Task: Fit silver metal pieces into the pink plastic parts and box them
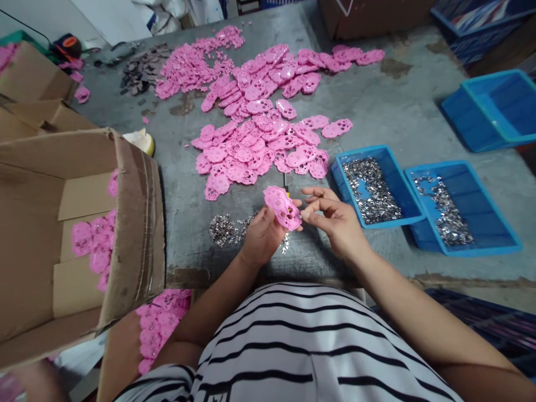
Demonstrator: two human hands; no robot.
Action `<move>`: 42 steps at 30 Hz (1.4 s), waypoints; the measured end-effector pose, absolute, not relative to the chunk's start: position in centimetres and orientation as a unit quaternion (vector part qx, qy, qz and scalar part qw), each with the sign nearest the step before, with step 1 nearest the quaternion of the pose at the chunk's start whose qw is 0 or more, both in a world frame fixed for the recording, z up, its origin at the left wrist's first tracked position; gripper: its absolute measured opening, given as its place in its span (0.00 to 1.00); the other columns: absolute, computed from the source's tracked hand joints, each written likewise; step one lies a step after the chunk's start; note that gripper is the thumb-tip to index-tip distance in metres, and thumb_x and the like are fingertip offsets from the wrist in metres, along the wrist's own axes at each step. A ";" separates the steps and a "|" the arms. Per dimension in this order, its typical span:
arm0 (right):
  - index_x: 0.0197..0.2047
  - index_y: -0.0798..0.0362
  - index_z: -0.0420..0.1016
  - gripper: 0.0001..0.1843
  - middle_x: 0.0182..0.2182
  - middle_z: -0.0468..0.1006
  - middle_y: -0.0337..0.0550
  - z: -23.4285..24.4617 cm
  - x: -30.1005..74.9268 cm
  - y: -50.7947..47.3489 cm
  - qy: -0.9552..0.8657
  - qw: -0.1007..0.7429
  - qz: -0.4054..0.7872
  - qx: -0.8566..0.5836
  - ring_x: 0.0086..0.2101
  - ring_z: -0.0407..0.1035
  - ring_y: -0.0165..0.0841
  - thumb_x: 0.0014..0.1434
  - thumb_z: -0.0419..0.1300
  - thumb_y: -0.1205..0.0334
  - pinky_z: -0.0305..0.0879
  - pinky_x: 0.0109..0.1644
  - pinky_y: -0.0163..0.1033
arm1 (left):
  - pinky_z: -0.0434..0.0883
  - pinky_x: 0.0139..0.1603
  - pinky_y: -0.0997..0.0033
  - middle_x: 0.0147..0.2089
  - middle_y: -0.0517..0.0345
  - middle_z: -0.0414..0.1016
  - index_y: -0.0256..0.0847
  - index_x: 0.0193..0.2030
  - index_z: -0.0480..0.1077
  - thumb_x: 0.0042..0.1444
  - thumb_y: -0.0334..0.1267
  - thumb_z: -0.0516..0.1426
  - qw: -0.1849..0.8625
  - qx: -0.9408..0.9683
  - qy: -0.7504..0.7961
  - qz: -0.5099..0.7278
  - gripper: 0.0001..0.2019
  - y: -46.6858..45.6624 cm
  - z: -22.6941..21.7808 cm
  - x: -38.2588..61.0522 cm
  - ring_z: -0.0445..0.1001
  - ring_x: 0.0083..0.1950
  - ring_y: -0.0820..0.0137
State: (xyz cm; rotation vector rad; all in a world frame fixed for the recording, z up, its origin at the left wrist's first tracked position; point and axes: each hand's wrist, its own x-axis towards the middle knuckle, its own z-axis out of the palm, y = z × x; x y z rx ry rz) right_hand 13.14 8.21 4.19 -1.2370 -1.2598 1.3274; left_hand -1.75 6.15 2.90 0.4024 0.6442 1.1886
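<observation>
My left hand [264,235] is closed around a pink plastic shell [281,205], an oval piece with scalloped edges and several holes. Close to the shell's right end is my right hand [333,220], its thumb and index finger pinched together. Whatever sits in that pinch is too small to make out. Small shiny metal pieces [221,230] lie in a pile on the table beside my left hand, partly hidden by it. Beyond both hands spreads a heap of similar pink shells [251,148].
Two blue bins [412,219] at right hold small metal pieces; another blue bin [469,120] stands farther back. An open cardboard box [140,223] with pink parts is at left. Small pink pieces [188,67] and dark flat pieces [144,67] lie at the back. Another person's blurred hand [39,382] shows lower left.
</observation>
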 end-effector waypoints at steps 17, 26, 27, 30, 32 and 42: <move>0.22 0.52 0.76 0.05 0.45 0.73 0.46 5.1 13.6 9.0 -0.639 0.353 0.479 -0.488 0.47 0.66 0.39 0.48 0.65 0.65 0.58 0.55 0.48 | 0.73 0.42 0.66 0.45 0.47 0.77 0.36 0.43 0.73 0.49 0.53 0.63 0.763 0.233 0.321 0.510 0.22 6.1 2.4 -1.4 0.74 0.49 0.60; 0.23 0.53 0.73 0.06 0.43 0.73 0.47 4.6 13.6 8.9 -0.668 0.350 0.451 -0.478 0.48 0.66 0.39 0.51 0.63 0.65 0.62 0.51 0.46 | 0.73 0.42 0.66 0.43 0.47 0.77 0.36 0.41 0.71 0.54 0.50 0.59 0.759 0.223 0.358 0.496 0.17 6.1 2.6 -1.1 0.74 0.49 0.61; 0.25 0.52 0.72 0.05 0.42 0.72 0.47 4.4 13.5 8.8 -0.664 0.357 0.444 -0.484 0.48 0.66 0.40 0.50 0.63 0.64 0.64 0.49 0.45 | 0.73 0.41 0.66 0.43 0.47 0.77 0.36 0.41 0.71 0.54 0.49 0.59 0.762 0.219 0.352 0.497 0.17 6.1 2.6 -1.0 0.74 0.48 0.61; 0.29 0.51 0.71 0.05 0.43 0.71 0.48 4.3 13.5 8.5 -0.654 0.374 0.429 -0.499 0.47 0.66 0.40 0.50 0.64 0.61 0.66 0.44 0.44 | 0.73 0.40 0.66 0.44 0.47 0.78 0.36 0.40 0.72 0.53 0.50 0.60 0.773 0.211 0.331 0.499 0.17 6.2 2.7 -0.9 0.75 0.48 0.60; 0.32 0.50 0.71 0.05 0.46 0.71 0.47 4.7 14.2 8.8 -0.651 0.388 0.418 -0.501 0.44 0.68 0.39 0.52 0.63 0.60 0.67 0.43 0.45 | 0.72 0.37 0.67 0.45 0.45 0.78 0.36 0.41 0.72 0.53 0.51 0.60 0.776 0.216 0.331 0.492 0.19 6.2 2.9 -1.0 0.76 0.46 0.59; 0.29 0.54 0.74 0.04 0.32 0.72 0.51 2.6 23.5 14.7 -0.682 0.088 0.121 -0.716 0.38 0.69 0.45 0.46 0.64 0.69 0.63 0.41 0.50 | 0.68 0.28 0.69 0.41 0.47 0.80 0.39 0.46 0.72 0.54 0.51 0.56 0.775 0.212 0.372 0.466 0.19 6.2 3.6 -1.5 0.76 0.35 0.64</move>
